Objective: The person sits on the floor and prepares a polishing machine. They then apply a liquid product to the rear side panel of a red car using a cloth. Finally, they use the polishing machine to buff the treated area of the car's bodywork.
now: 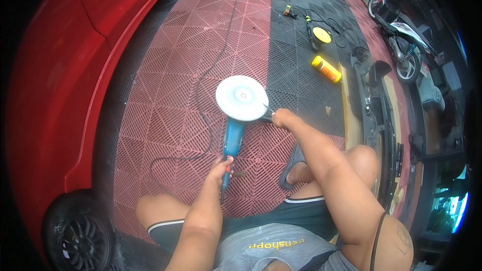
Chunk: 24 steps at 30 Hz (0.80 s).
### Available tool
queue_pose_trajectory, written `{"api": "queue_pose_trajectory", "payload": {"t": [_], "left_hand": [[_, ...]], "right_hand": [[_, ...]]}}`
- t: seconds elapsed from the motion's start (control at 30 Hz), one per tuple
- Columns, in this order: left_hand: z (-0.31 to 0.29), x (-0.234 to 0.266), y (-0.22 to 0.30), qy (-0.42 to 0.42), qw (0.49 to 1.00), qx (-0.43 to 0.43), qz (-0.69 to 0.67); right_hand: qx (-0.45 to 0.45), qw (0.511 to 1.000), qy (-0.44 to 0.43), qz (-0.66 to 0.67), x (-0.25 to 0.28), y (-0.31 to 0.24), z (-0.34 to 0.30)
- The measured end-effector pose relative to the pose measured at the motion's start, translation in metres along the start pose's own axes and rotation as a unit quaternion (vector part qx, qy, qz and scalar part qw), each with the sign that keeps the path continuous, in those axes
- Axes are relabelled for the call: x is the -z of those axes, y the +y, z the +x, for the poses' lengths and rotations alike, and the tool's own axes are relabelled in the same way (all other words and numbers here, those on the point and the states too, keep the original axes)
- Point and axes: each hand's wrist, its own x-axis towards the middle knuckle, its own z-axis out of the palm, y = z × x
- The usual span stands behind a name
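Note:
A blue polisher (233, 138) is held up in front of me, its round white pad (242, 98) turned upward. My left hand (220, 169) is wrapped round its rear handle, beside a red part. My right hand (284, 118) is closed at the pad's right edge. From its fingers a thin, dark, pointed tool (269, 109) reaches to the pad's rim; its exact kind is unclear. Just below it a dark bar shows, perhaps the polisher's side handle; I cannot tell whether my right hand also grips that.
A red car (75, 70) with a black wheel (80, 236) stands close on the left. A dark cord (199, 100) crosses the grid-tile floor (165, 90). At right lie another polisher with a yellow pad (321, 35), a yellow bottle (326, 69) and long dark car panels (371, 105); motorcycles (404, 50) stand beyond.

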Motion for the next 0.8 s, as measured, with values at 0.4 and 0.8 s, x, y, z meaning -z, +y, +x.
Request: {"api": "queue_pose_trajectory", "payload": {"t": [0.4,0.8], "left_hand": [[0.004,0.001,-0.004,-0.003,1.0,0.002,0.0],[0.003,0.0,-0.006,-0.006,1.0,-0.004,-0.024]], "right_hand": [[-0.015,1.0,-0.004,0.023,-0.003,0.006,-0.002],[-0.077,0.992,0.032,-0.096,0.01,0.019,-0.033]]}}
